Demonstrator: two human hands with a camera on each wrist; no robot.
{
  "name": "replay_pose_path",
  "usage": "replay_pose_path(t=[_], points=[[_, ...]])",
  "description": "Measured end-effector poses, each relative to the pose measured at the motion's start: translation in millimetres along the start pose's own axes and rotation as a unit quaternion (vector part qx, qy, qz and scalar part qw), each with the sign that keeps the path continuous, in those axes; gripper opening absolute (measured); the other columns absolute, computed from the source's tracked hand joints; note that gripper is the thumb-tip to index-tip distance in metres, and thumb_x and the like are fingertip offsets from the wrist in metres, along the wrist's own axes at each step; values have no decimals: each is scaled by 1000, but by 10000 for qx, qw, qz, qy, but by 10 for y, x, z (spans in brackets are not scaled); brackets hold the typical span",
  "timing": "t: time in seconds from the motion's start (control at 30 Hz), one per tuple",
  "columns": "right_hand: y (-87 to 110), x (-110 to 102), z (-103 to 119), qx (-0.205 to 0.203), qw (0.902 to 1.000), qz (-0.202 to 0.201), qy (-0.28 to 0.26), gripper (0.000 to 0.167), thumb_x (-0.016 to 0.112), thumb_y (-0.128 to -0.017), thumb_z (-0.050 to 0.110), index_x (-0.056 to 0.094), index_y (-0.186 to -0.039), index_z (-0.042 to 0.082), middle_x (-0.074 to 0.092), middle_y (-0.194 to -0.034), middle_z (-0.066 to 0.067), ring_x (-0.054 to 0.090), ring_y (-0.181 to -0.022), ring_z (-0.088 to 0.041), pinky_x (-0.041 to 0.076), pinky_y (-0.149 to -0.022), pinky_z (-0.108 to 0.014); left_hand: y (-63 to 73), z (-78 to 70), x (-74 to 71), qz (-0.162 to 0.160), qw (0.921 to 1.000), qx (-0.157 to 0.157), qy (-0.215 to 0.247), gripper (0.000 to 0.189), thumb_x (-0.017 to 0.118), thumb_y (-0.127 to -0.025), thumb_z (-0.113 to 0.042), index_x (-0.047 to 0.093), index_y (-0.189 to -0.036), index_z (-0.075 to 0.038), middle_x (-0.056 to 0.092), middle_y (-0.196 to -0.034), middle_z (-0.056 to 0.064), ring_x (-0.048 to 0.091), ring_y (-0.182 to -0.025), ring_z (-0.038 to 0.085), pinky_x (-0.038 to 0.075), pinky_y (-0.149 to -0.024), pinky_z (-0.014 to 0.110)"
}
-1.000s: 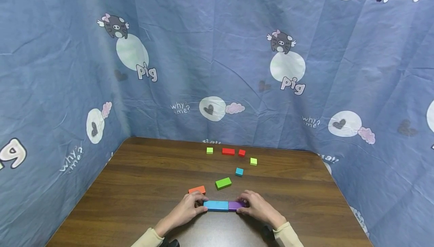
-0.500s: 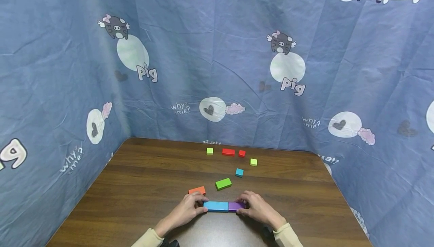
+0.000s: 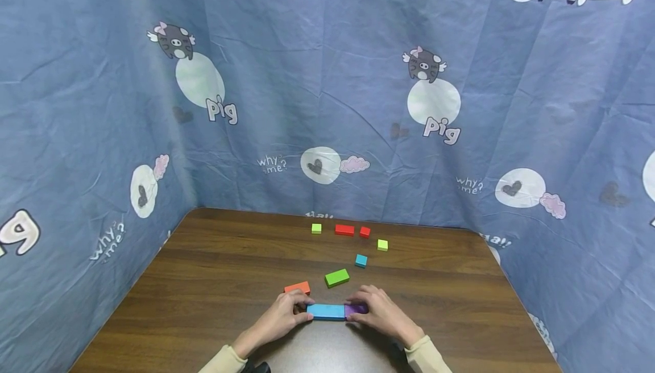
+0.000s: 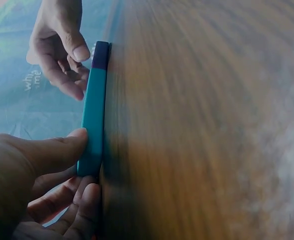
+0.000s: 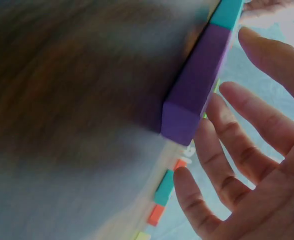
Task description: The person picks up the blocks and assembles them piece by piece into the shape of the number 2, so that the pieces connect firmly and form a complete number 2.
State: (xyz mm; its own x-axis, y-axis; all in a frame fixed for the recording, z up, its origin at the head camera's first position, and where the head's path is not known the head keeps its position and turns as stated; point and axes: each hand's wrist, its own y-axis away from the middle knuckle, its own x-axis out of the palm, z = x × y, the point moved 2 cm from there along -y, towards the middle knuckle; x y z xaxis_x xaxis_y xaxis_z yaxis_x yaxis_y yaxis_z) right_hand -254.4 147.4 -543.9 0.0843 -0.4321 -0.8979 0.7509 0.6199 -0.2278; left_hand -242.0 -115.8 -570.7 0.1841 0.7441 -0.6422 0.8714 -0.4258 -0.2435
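- Long blue block [image 3: 326, 312]: it lies flat on the desk [image 3: 204, 282], close to the person, its right end set against the purple block [image 3: 356, 309] so the two make one straight bar.
- At the blue block's left end I see the left hand [image 3: 280, 315], its grip clamped there, thumb on the side nearest the person and fingers curled about the end.
- The right hand [image 3: 378, 311] sits around the purple block with its grip apart, thumb on the near side and fingers spread over on the far side; whether a fingertip touches it, I cannot tell.
- Just past the left hand lies an orange block [image 3: 298, 287], partly covered by the fingers.
- A green block [image 3: 337, 278] rests at a slant beyond the bar, with a small blue cube [image 3: 361, 260] farther back.
- Toward the back edge are two lime cubes, a red block [image 3: 345, 229] and a small red cube [image 3: 365, 232].
- Behind it all hangs a blue cloth [image 3: 368, 77] printed with cartoon pigs.
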Motion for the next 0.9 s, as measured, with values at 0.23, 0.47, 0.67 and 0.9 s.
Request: replay_pose_path(t=[0.23,0.47,0.67,0.9], points=[[-31,68,26,17,10000,49,-2,32,70,-86,38,71,-111,18,63,-100,10,53,-96,-7,43,-84,-33,4,-24,3,-7,10000,6,49,27,74,-84,-20,70,-105,-4,65,-97,0,62,-83,8,49,-68,21],[-46,86,51,-118,9999,-5,-18,27,70,-87,35,71,-109,19,62,-98,11,52,-94,-5,43,-83,-31,23,-39,3,-10,10000,67,50,26,73,-85,-18,70,-106,-3,65,-98,1,61,-84,6,50,-69,21],[-62,90,60,-58,9999,136,-75,29,69,-88,37,71,-110,20,63,-101,9,53,-96,-6,43,-83,-31,11,-30,2,-4,10000,44,16,27,73,-85,-17,70,-107,-3,65,-98,1,61,-83,4,49,-70,20],[-63,90,69,22,9996,280,-97,28,68,-89,35,70,-112,18,63,-104,8,55,-99,-8,45,-85,-34,10,-36,-11,-11,10000,6,-18,28,74,-84,-20,70,-107,-4,65,-97,-1,61,-83,6,49,-69,21]])
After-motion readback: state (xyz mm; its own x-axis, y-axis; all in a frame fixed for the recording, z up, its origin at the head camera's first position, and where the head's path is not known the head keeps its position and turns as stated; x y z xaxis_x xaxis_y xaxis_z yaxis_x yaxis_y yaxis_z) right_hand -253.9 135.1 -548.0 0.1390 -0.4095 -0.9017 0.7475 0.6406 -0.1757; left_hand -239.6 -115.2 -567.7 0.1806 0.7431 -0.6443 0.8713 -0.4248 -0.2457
